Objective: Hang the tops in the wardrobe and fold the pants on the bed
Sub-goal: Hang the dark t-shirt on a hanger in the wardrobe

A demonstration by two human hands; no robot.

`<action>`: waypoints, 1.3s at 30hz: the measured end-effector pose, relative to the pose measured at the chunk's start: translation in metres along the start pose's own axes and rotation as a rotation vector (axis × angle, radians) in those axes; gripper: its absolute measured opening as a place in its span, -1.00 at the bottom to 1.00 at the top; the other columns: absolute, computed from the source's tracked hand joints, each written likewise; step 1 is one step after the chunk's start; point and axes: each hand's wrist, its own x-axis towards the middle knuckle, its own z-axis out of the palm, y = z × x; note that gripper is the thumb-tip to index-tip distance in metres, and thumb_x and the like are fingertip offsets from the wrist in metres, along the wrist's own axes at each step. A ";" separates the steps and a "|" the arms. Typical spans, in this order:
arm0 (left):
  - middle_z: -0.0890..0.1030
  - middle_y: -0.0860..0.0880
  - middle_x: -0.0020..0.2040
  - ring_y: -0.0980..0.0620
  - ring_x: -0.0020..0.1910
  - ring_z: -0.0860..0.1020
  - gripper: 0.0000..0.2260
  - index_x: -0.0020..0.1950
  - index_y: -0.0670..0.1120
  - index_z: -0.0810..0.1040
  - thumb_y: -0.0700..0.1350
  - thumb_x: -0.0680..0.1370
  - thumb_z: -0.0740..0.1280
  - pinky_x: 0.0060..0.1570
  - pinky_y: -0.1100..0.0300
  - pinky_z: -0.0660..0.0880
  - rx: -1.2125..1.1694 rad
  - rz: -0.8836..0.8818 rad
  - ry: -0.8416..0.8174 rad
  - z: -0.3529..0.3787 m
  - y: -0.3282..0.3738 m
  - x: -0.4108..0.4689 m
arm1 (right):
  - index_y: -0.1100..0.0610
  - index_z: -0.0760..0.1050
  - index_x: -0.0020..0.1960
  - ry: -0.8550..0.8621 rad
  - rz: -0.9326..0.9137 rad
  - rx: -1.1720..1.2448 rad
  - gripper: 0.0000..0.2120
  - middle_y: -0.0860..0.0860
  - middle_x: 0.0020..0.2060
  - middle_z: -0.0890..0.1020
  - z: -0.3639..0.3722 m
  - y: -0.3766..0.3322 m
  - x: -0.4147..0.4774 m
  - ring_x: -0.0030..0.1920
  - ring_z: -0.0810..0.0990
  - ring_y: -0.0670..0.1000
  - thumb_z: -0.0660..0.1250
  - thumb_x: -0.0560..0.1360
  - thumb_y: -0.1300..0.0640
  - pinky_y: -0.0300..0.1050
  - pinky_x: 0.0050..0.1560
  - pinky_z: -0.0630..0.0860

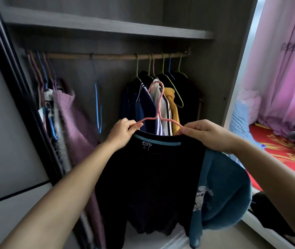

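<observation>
Nearest you, both forearms reach forward and up. Your left hand (123, 131) pinches the left arm of the pink hanger (161, 100) with curled fingers, and your right hand (206, 133) pinches the right arm the same way, with the fabric at the shoulder caught under its fingertips. Holding both ends keeps the hanger level and the neckline spread, so the black top (152, 177) should sit square on it and not slide off one side.

The top hangs from the hanger in front of the open wardrobe, not yet on the rail. It is dark and limp, with a teal band along the inside of the collar and a small white label below it. A teal fleecy piece (224, 186) with a pale print hangs below your right wrist. I cannot tell whether it belongs to the same top.

The hook stands upright above your hands, free to be lifted. Behind it hangs a packed group of tops (161, 105) on green and blue hangers. Further left are a bare blue hanger (97, 105) and a purple garment (71, 115).

Above them the rail (114, 56) has an open stretch between the blue hanger and the group, likely the easiest spot. The bed (287, 151) lies off to the right.
</observation>
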 end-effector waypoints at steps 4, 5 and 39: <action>0.51 -0.05 0.13 -0.10 0.19 0.40 -0.47 0.21 0.08 0.59 0.40 0.54 0.10 0.14 -0.05 0.27 0.517 0.051 0.137 -0.005 -0.017 0.003 | -0.06 0.71 -0.01 0.105 0.054 0.013 -0.74 0.00 -0.15 0.74 0.012 -0.016 0.010 -0.13 0.70 -0.06 0.26 0.64 -0.06 -0.28 -0.12 0.54; 0.50 -0.06 0.15 -0.11 0.20 0.39 -0.51 0.23 0.07 0.58 0.37 0.54 0.17 0.14 -0.08 0.25 0.586 0.063 0.191 -0.009 -0.021 0.004 | -0.06 0.71 -0.04 0.139 0.072 -0.003 -0.74 0.05 -0.18 0.73 0.017 -0.017 0.014 -0.17 0.69 -0.02 0.27 0.63 -0.08 -0.21 -0.13 0.54; -0.01 -0.04 0.63 -0.09 0.60 -0.10 -0.11 0.62 0.02 0.00 0.21 0.43 0.38 0.35 -0.32 0.22 0.776 -0.256 0.453 -0.124 -0.085 0.203 | 0.14 0.44 -0.19 0.400 -0.046 -0.199 -0.68 0.21 -0.16 0.63 0.024 0.034 0.350 -0.04 0.58 0.27 0.15 0.66 0.01 0.01 -0.09 0.42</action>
